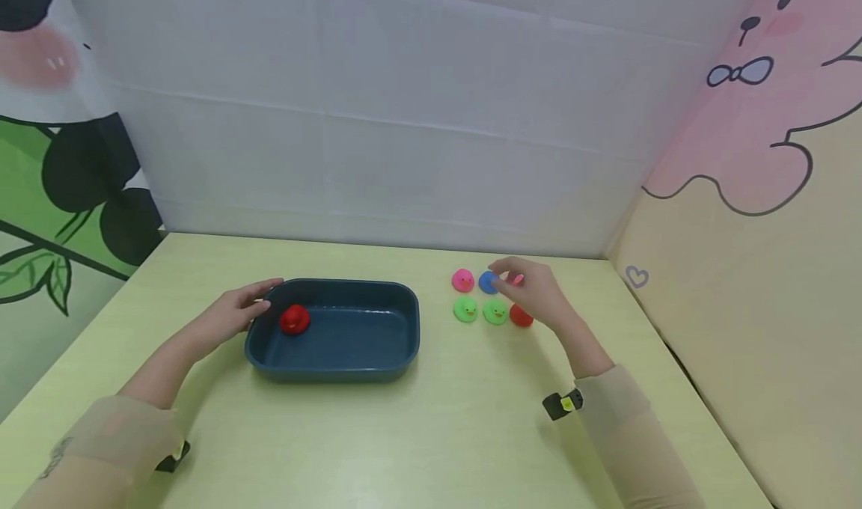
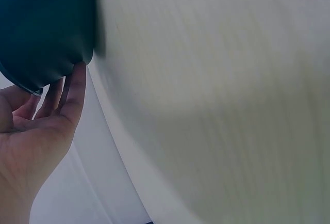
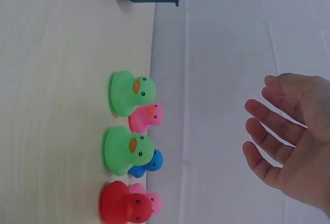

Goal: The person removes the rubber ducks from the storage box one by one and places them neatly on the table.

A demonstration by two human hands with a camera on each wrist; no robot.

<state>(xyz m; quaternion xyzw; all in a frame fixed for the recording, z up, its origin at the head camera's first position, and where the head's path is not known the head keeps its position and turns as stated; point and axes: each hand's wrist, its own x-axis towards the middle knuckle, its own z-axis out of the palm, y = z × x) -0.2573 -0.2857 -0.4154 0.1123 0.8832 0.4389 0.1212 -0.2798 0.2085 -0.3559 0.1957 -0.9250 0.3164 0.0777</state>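
Note:
A dark blue rectangular basin (image 1: 337, 374) stands on the table, with one red rubber duck (image 1: 294, 319) inside near its left end. My left hand (image 1: 236, 314) holds the basin's left rim; in the left wrist view the fingers (image 2: 77, 87) lie against its outer wall. To the basin's right, small rubber ducks stand in two rows. My right hand (image 1: 535, 288) hovers over their right end, fingers loosely bent with nothing between them. Below it are a blue duck (image 3: 154, 161), a red duck (image 3: 119, 203) and a pink duck (image 3: 153, 202), partly hidden behind the red one.
Two green ducks (image 1: 465, 309) form the near row with the red one, and another pink duck (image 1: 462, 280) stands at the far left. A white sheet (image 1: 404, 120) hangs behind the table (image 1: 377, 442). Printed panels (image 1: 741, 269) flank both sides.

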